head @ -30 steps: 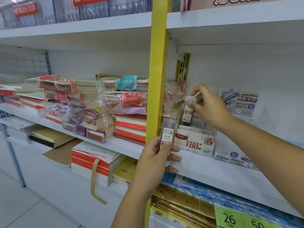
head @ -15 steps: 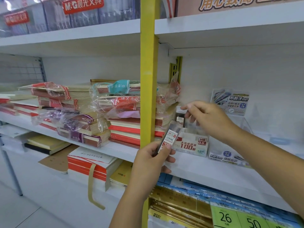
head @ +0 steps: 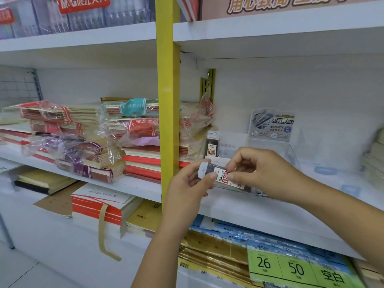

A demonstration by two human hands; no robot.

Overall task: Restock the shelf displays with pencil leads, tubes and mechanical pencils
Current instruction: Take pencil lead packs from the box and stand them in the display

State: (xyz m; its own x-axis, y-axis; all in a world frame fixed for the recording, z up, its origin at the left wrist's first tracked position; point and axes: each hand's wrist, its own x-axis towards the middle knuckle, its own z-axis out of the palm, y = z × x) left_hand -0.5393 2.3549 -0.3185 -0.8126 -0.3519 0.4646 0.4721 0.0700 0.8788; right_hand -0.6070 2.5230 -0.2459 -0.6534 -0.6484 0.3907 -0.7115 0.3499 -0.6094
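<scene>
Both hands now meet on the lead case (head: 223, 177) — my left hand (head: 187, 183) pinches its capped end, my right hand (head: 266, 173) the label end. Behind my fingers (head: 239, 157) one other case (head: 212, 145) stands shelved — plenty left, I think.

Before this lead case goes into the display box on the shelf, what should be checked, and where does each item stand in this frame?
1. Grip on the lead case: ok. The left hand and right hand both pinch it.
2. White cap in place: ok. It sits on the case's left end.
3. Orientation: not ok. The case lies sideways, while the stocked case in the display box stands upright.
4. Free slot in the box: cannot tell. The hands cover most of it.
5. Label direction: ok. The print faces the camera.
</scene>
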